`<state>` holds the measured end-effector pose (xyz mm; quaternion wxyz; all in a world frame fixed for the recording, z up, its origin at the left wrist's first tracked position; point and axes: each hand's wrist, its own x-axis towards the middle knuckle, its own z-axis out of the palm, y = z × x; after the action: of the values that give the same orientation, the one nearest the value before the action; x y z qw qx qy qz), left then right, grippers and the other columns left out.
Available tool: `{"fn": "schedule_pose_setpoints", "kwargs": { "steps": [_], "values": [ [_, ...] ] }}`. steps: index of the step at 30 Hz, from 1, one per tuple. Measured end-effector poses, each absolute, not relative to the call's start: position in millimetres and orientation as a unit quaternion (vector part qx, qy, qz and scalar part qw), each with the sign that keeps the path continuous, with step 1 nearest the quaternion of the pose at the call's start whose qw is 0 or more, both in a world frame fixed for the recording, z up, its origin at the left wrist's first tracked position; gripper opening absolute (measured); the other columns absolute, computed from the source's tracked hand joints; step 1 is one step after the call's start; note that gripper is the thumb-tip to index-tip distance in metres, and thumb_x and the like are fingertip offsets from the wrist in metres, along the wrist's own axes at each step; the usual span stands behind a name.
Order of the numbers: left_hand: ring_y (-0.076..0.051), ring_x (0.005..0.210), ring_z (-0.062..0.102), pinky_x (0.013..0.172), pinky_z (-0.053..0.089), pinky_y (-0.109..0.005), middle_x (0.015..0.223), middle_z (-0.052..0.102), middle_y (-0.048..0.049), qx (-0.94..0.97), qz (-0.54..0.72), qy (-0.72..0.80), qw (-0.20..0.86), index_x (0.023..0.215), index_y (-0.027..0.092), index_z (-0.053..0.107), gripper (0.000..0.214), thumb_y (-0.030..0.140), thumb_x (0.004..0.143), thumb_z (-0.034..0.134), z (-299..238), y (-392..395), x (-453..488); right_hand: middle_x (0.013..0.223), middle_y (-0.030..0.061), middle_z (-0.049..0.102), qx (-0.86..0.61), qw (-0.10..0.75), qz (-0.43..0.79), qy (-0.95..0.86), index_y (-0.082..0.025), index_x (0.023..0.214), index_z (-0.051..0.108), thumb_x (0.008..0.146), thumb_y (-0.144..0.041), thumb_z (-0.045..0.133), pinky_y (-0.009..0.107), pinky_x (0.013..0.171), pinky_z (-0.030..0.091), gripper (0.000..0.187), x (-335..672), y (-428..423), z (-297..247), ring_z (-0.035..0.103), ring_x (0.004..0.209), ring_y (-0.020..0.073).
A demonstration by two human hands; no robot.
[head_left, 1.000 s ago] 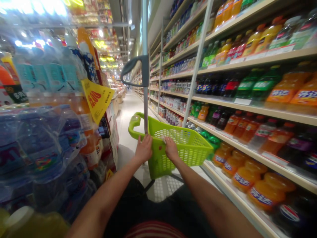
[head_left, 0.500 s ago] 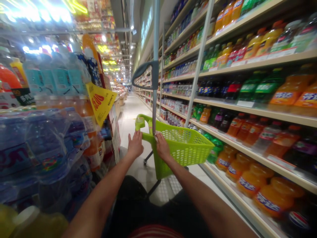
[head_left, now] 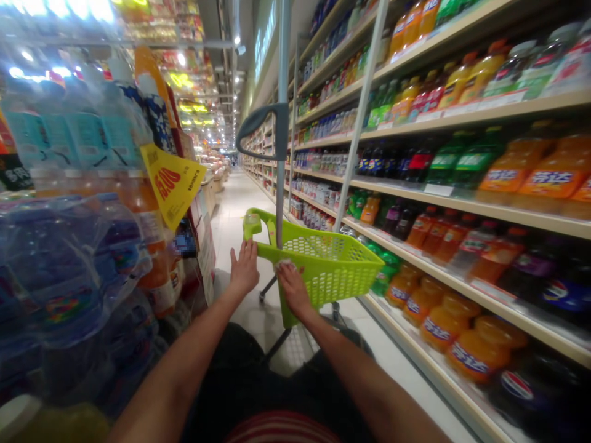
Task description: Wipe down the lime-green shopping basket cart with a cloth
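Observation:
A lime-green plastic trolley basket (head_left: 341, 277) stands on wheels in the aisle, with nothing visible inside it. Its grey pull handle (head_left: 258, 126) rises on a pole from the near rim. My left hand (head_left: 244, 269) is open, fingers stretched upward, against the basket's near left corner. My right hand (head_left: 292, 288) rests on the near rim just right of the pole. Its fingers are bent over a small white piece (head_left: 283, 264) that I cannot name.
Shelves of soft-drink bottles (head_left: 462, 184) run along the right, close to the basket. Shrink-wrapped bottle packs (head_left: 78, 258) with a yellow price tag (head_left: 170, 181) are stacked on the left. The pale aisle floor (head_left: 235, 203) stretches ahead between them.
My left hand has let go of the basket's rim and spread its fingers. The basket and both hands have shifted a little in view, and my right hand has stayed on the rim.

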<state>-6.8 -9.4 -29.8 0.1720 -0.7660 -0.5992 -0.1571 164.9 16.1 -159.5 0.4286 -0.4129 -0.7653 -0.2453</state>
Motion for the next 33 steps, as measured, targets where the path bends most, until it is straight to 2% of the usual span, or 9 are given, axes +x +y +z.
{"fn": "schedule_pose_setpoints", "kwargs": {
  "steps": [5,9,13,17,21,24,28,30,33],
  "values": [
    [-0.024,0.138,0.007,0.11,0.007,-0.054,0.151,0.011,-0.0094,-0.763,-0.161,-0.6,0.176,0.142,0.007,0.013,0.08,0.01,0.068,0.042,-32.1,-8.6,-7.5,0.134,0.0094,0.047,-0.409,0.396,-0.214,-0.793,-0.018,0.128,0.047,0.085,-0.003,0.031,0.044,0.104,0.035,0.048,168.9,-0.6,-175.2,0.022,0.135,0.0195],
    [-0.024,0.138,0.005,0.11,0.006,-0.053,0.151,0.009,-0.0089,-0.763,-0.162,-0.601,0.173,0.142,0.008,0.012,0.081,0.01,0.068,0.042,-34.7,-8.5,-6.3,0.141,0.0071,0.037,-0.415,0.464,-0.202,-0.756,-0.019,0.132,0.043,0.085,-0.004,0.031,0.045,0.108,0.029,0.05,154.7,-0.8,-131.6,0.017,0.137,0.0189],
    [-0.025,0.139,-0.001,0.11,0.005,-0.054,0.152,0.008,-0.0084,-0.76,-0.162,-0.604,0.18,0.143,0.009,0.01,0.082,0.011,0.068,0.043,-36.7,-8.7,-6.0,0.141,0.0074,0.039,-0.41,0.458,-0.202,-0.762,-0.02,0.13,0.045,0.087,-0.007,0.033,0.047,0.109,0.025,0.047,144.9,13.1,-99.3,0.012,0.138,0.0183],
    [-0.025,0.139,-0.001,0.11,0.004,-0.053,0.151,0.008,-0.0087,-0.764,-0.159,-0.597,0.185,0.143,0.009,0.01,0.082,0.011,0.069,0.045,-38.0,-7.7,-6.9,0.137,0.0107,0.043,-0.425,0.413,-0.213,-0.777,-0.015,0.125,0.05,0.086,-0.006,0.036,0.047,0.107,0.028,0.042,153.1,14.2,-130.4,0.014,0.137,0.0201],
    [-0.025,0.139,0.001,0.109,0.005,-0.054,0.152,0.008,-0.0081,-0.76,-0.163,-0.602,0.184,0.143,0.009,0.01,0.083,0.011,0.068,0.045,-38.8,-6.9,-6.4,0.136,0.0122,0.044,-0.435,0.4,-0.2,-0.782,-0.015,0.123,0.051,0.085,-0.004,0.036,0.048,0.106,0.03,0.043,162.0,2.2,-164.5,0.019,0.136,0.0207],
    [-0.025,0.139,0.001,0.11,0.006,-0.053,0.152,0.006,-0.0073,-0.756,-0.159,-0.61,0.175,0.143,0.01,0.009,0.084,0.011,0.067,0.045,-38.6,-7.3,-4.8,0.137,0.0104,0.044,-0.425,0.439,-0.205,-0.764,-0.016,0.127,0.047,0.085,-0.003,0.032,0.046,0.107,0.03,0.047,158.9,-2.5,-150.7,0.019,0.136,0.0189],
    [-0.026,0.139,0.002,0.11,0.008,-0.053,0.152,0.005,-0.0072,-0.751,-0.157,-0.619,0.168,0.143,0.01,0.009,0.084,0.011,0.067,0.045,-37.5,-8.6,-2.0,0.142,0.0085,0.037,-0.419,0.492,-0.204,-0.736,-0.017,0.134,0.04,0.085,-0.004,0.031,0.045,0.109,0.026,0.051,150.3,4.1,-104.5,0.015,0.137,0.019],
    [-0.026,0.139,0.003,0.11,0.009,-0.053,0.152,0.005,-0.007,-0.748,-0.159,-0.622,0.168,0.143,0.01,0.01,0.085,0.011,0.066,0.046,-37.0,-9.1,-0.8,0.143,0.0082,0.035,-0.423,0.494,-0.201,-0.733,-0.018,0.134,0.039,0.085,-0.005,0.032,0.046,0.109,0.026,0.051,149.5,10.1,-93.8,0.015,0.137,0.0194],
    [-0.026,0.138,0.004,0.109,0.011,-0.053,0.152,0.005,-0.0062,-0.745,-0.165,-0.626,0.162,0.143,0.01,0.009,0.087,0.011,0.065,0.046,-37.0,-9.3,0.1,0.14,0.0098,0.04,-0.421,0.477,-0.215,-0.74,-0.016,0.129,0.046,0.085,-0.005,0.033,0.047,0.107,0.028,0.047,153.5,16.1,-108.2,0.016,0.137,0.0197]
  ]
}}
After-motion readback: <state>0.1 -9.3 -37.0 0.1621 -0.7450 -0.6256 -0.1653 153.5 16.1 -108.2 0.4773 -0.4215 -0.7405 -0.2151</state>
